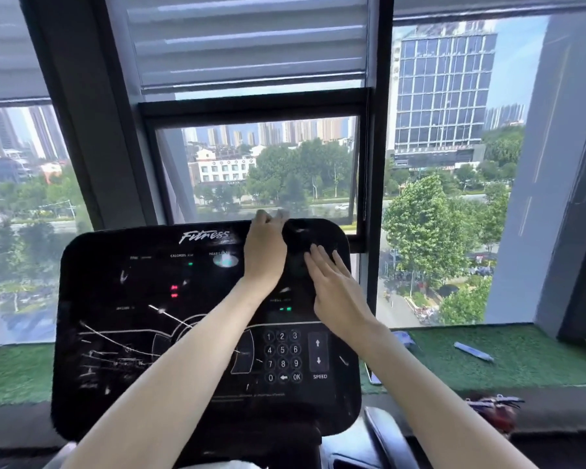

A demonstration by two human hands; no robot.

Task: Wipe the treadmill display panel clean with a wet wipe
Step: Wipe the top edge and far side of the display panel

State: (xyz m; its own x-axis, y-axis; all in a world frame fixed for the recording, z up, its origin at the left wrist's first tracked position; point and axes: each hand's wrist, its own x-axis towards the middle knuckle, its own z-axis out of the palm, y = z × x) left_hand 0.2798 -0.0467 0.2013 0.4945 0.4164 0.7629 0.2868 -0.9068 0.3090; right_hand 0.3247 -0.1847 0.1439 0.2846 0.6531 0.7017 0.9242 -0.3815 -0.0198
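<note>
The black treadmill display panel (122,333) fills the lower middle of the view, tilted toward me. It carries white scratchy marks on its left half and a number keypad (282,355) at the lower right. My left hand (264,252) reaches to the panel's top edge, and its blurred fingers curl over that edge. My right hand (335,292) lies flat on the upper right of the panel with straight fingers. No wet wipe shows plainly; whether one lies under either hand is hidden.
A window with a dark frame (251,106) stands right behind the panel. A green turf ledge (538,360) runs along the sill with a blue tube (472,352) and a small blue-white item (405,338) on it. A red and dark object (494,411) sits at the lower right.
</note>
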